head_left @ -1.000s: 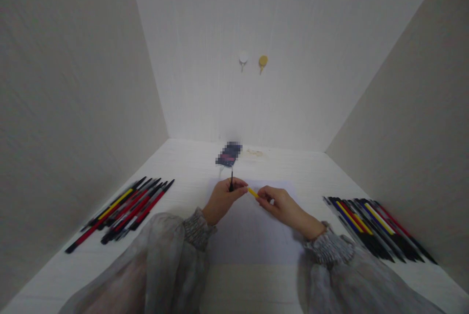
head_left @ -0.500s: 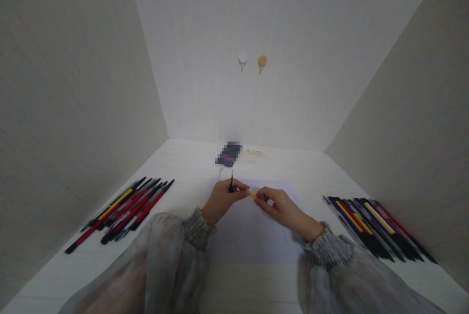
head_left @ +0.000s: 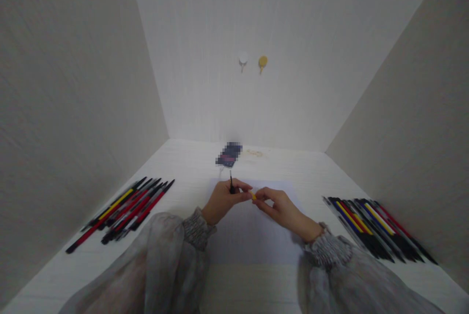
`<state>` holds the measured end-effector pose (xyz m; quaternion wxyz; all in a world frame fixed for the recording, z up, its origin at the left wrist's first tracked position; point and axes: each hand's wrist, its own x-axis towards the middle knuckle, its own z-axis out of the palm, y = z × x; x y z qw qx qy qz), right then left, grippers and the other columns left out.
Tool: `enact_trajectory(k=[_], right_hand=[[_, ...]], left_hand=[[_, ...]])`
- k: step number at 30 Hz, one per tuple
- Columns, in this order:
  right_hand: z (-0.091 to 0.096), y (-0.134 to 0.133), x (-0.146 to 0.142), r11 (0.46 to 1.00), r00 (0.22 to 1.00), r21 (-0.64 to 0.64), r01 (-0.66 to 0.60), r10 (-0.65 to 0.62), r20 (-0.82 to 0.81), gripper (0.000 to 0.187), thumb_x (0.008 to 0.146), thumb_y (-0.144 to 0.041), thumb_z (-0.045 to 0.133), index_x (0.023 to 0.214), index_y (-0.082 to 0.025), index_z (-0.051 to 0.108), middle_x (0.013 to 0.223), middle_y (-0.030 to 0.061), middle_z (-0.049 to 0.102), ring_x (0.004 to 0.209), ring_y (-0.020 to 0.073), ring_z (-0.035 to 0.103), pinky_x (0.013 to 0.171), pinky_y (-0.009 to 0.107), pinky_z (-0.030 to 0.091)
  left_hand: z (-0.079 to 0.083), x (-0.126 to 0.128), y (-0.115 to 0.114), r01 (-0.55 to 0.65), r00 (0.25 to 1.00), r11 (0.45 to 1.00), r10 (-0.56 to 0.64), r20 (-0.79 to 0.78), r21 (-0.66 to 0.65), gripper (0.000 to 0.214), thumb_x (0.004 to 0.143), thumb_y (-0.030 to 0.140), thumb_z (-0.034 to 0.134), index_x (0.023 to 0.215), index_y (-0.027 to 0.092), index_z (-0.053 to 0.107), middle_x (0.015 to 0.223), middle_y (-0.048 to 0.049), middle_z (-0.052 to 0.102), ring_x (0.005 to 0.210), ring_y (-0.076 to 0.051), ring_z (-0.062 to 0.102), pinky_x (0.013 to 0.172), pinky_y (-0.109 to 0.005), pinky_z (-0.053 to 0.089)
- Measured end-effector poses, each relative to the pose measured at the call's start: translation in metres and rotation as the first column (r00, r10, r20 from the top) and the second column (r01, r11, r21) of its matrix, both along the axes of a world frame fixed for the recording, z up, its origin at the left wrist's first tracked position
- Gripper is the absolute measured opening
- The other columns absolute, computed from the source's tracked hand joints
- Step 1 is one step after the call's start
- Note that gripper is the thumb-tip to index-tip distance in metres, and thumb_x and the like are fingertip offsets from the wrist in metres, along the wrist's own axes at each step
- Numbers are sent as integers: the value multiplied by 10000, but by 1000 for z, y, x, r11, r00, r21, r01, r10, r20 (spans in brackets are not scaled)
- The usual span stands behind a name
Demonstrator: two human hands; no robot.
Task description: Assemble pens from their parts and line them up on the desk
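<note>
My left hand (head_left: 224, 198) is closed, with a thin dark pen part (head_left: 232, 186) standing up between its fingers, narrow tip upward. Its thumb and fingertips also meet one end of a small yellow piece (head_left: 253, 196), which looks like part of a pen. From the other side, my right hand (head_left: 280, 206) pinches the same yellow piece between thumb and finger. Most of that piece is hidden by the fingertips. Both hands are above a pale sheet of paper (head_left: 252, 243) on the white table.
To the left lies a row of pens (head_left: 135, 209), mostly black and red. Another row of pens (head_left: 377, 228) lies at the right, with yellow, blue, red and white strips. A blurred-out dark phone-like object (head_left: 229, 154) rests near the back wall, where two hooks hang.
My hands have come slightly closer together, and less of the yellow piece shows between them. The dark pen part has tilted a little to the left at its tip.
</note>
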<state>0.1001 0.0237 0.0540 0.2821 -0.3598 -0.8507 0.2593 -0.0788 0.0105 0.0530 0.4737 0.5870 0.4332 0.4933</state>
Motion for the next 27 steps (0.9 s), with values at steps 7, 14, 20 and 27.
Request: enact_trajectory(k=[7,14,20,27], right_hand=[[-1,1,-1,999,998,-10,-49,49,-49,220,795,-303,431,935,-173,540,807,47,629,704,120,577,565,209,446],[1,-2,-3,997,998,-72,-40,37,-41,216,800,-292,420,916,-168,553,781,43,628,672,122,576,474,186,421],[1,-3,-2,997,998,-72,-41,37,-50,211,793,-294,428,914,-166,546,787,52,631,688,130,584,466,189,425],[3,5,3,992,978,17,123,-118,-171,193,796,-322,432,895,-176,512,849,64,610,783,147,575,499,197,442]], left_hand=[[-2,-1,1,38,999,999,-38,-3,34,286,602,312,647,839,152,637,677,2,543,512,-49,342,481,-197,287],[4,0,-2,-1,1000,998,3,-31,63,256,652,340,598,818,151,644,690,-19,572,588,-89,435,540,-216,349],[7,0,-1,-18,999,1000,19,-46,7,281,701,364,527,843,139,618,636,-12,544,575,-97,445,510,-217,339],[-12,3,4,12,994,999,-7,-112,43,222,748,282,455,925,159,404,783,1,477,606,-79,415,555,-218,358]])
